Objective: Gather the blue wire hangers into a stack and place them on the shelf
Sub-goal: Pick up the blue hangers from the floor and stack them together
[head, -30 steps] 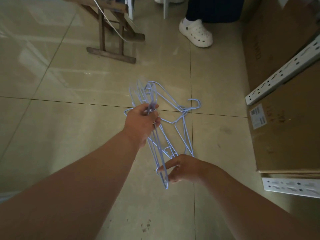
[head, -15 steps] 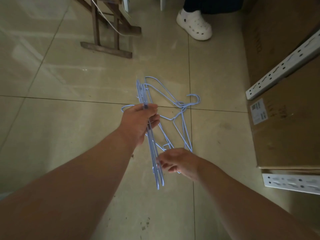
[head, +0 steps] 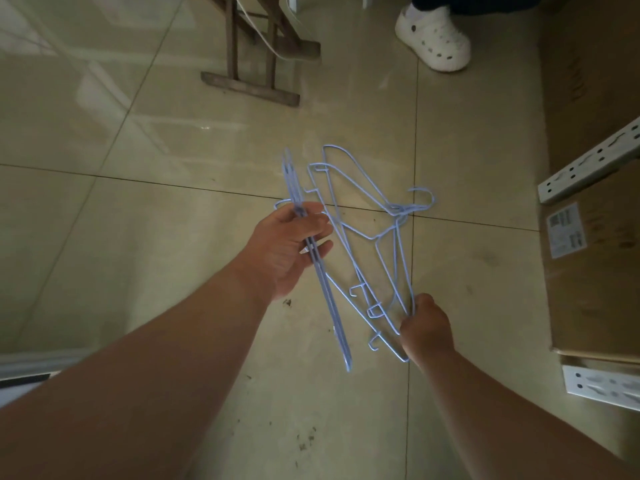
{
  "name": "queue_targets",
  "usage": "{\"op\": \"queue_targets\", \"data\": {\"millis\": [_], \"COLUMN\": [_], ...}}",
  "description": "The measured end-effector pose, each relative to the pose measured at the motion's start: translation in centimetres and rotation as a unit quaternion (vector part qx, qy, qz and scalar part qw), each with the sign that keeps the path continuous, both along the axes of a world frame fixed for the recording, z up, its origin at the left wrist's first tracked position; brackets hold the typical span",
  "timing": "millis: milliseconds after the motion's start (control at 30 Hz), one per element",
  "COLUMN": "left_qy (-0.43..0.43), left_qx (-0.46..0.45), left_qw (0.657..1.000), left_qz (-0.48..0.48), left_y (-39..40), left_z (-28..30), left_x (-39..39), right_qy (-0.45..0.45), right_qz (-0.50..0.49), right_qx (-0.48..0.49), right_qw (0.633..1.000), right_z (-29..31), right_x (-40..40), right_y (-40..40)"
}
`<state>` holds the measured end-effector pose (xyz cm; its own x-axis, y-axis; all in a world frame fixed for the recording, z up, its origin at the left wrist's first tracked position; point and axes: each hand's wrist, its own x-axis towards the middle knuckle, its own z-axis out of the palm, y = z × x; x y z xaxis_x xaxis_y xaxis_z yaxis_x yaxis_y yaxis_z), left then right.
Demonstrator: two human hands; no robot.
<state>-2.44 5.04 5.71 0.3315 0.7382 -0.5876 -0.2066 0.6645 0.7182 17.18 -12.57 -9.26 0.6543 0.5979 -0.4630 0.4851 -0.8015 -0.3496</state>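
My left hand (head: 289, 245) is closed around a tight stack of blue wire hangers (head: 327, 299), seen edge-on and slanting from upper left to lower right above the tiled floor. To its right, a looser bunch of blue wire hangers (head: 363, 202) fans out flat, hooks pointing right near the tile joint. My right hand (head: 427, 329) grips the lower corner of this loose bunch. The two bundles sit side by side, a small gap apart at the top and nearly meeting low down. The shelf surface itself is not visible.
Large cardboard boxes (head: 595, 278) and white perforated metal rails (head: 588, 164) line the right side. A wooden stand (head: 256, 64) with a white cable is at the top. Another person's white clog (head: 434, 39) rests on the floor, upper right.
My right hand let go of the stack's lower end, moved right and took hold of the loose hangers' corner. The left hand's stack has separated from that bunch.
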Motion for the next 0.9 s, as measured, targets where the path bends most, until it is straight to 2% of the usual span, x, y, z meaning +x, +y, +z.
{"op": "queue_targets", "data": {"millis": [67,200,333,433,533,700,900], "left_qy": [0.006,0.023,0.028,0.023,0.019,0.026,0.039], "left_qx": [0.002,0.003,0.003,0.016,0.028,0.031,0.058], "left_qw": [1.000,1.000,0.999,0.999,0.999,0.999,0.997], "left_qz": [0.003,0.010,0.016,0.019,0.010,-0.007,-0.018], "left_y": [-0.1,-0.1,-0.3,-0.4,-0.4,-0.2,0.7], "left_z": [0.1,0.1,0.1,0.2,0.3,0.4,1.4], "left_x": [-0.3,-0.2,0.5,1.2,2.0,2.5,1.8], "right_qy": [0.041,0.186,0.276,0.332,0.351,0.348,0.363], "right_qz": [-0.053,-0.143,-0.187,-0.128,-0.050,0.037,0.125], "right_qx": [-0.008,0.006,0.078,0.112,0.104,0.098,0.041], "right_qw": [0.998,0.972,0.939,0.928,0.929,0.932,0.922], "right_z": [0.3,-1.1,2.7,5.1,6.8,9.9,11.3], "right_x": [-0.2,0.2,-0.6,-1.1,-1.3,-2.2,-3.0], "right_y": [0.2,0.0,0.8,1.4,2.0,2.8,3.1]}}
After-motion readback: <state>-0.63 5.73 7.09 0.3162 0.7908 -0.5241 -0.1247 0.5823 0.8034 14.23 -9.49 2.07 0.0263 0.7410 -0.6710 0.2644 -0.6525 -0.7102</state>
